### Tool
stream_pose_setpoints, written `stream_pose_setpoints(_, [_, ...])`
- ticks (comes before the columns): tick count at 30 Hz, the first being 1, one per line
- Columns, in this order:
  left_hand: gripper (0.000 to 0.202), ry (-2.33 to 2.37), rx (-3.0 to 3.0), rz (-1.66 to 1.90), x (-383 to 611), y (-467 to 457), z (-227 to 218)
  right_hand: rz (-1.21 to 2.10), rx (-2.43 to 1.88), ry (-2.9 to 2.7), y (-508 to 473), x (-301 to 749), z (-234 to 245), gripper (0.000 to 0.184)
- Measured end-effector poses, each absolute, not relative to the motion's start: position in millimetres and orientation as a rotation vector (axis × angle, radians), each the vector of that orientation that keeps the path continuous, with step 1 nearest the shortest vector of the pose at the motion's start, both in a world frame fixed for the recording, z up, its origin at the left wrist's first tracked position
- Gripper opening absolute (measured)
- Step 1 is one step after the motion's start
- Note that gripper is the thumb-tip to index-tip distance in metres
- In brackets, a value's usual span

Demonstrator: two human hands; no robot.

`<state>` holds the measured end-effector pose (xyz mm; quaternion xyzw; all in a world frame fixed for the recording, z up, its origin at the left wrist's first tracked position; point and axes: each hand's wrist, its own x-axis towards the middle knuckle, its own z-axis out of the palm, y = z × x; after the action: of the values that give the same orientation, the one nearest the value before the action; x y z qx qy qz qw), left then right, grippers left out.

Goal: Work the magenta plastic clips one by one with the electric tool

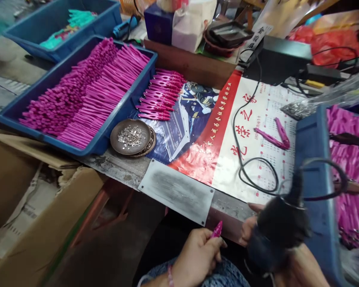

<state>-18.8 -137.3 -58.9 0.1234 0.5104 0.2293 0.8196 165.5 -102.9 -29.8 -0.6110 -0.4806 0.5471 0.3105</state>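
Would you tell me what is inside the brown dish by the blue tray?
Tiny silvery pieces lie heaped in the brown dish, hiding its centre; the dish beneath shows only its rim.

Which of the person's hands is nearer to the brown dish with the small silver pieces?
Left. The left hand, holding a pink piece, is below and right of the brown dish. The right hand, gripping a dark tool, is farther right, beside the blue bin.
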Motion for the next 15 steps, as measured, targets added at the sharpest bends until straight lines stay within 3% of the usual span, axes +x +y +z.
stream_pose_setpoints(15, [0.055,0.946,0.345,0.627,-48,-125,-45,1.62,-1.459,-0.803,-99,138,-25,0.052])
